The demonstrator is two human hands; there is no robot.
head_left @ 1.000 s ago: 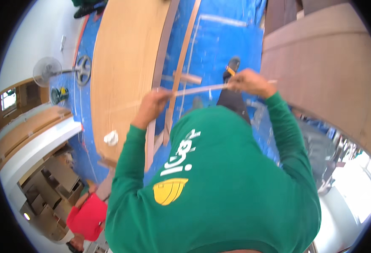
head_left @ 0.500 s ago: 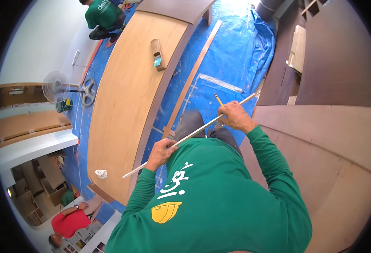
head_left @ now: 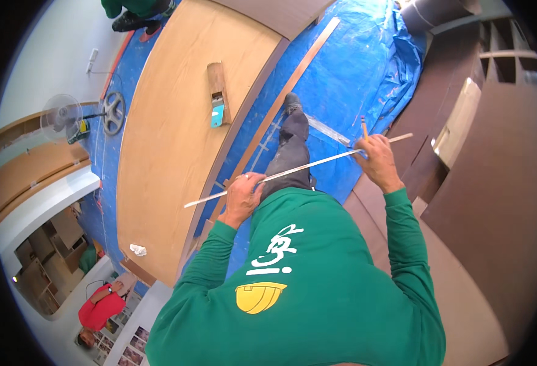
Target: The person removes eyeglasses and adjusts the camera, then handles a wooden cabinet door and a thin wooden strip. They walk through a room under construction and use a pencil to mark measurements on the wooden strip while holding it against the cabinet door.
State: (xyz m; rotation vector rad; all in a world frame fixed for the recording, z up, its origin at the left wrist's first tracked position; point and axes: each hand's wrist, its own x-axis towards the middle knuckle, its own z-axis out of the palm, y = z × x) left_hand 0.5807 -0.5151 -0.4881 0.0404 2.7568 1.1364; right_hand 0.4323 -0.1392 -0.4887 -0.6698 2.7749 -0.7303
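Observation:
A long thin pale strip (head_left: 317, 163) lies slantwise in front of my body, its left end lower and over the edge of the wood-faced panel (head_left: 177, 122). My left hand (head_left: 242, 198) is closed round it nearer that end. Farther right, my right hand (head_left: 377, 161) grips the strip close to its other end. A yellow pencil (head_left: 364, 127) sticks up from the fingers of this same hand. On the panel rests a wooden hand plane (head_left: 217, 85) with a teal piece on it.
Blue sheeting (head_left: 342, 67) covers the floor, with a long narrow board (head_left: 287, 97) on it. Dark panels (head_left: 494, 177) stand at my right. A fan (head_left: 61, 117) is at far left. Two people work nearby, one in a red shirt (head_left: 100, 308), one in green (head_left: 137, 7).
Both hands have moved right with the strip, which now slopes less steeply. One of my legs has come into view, stretched forward. The whole view has shifted.

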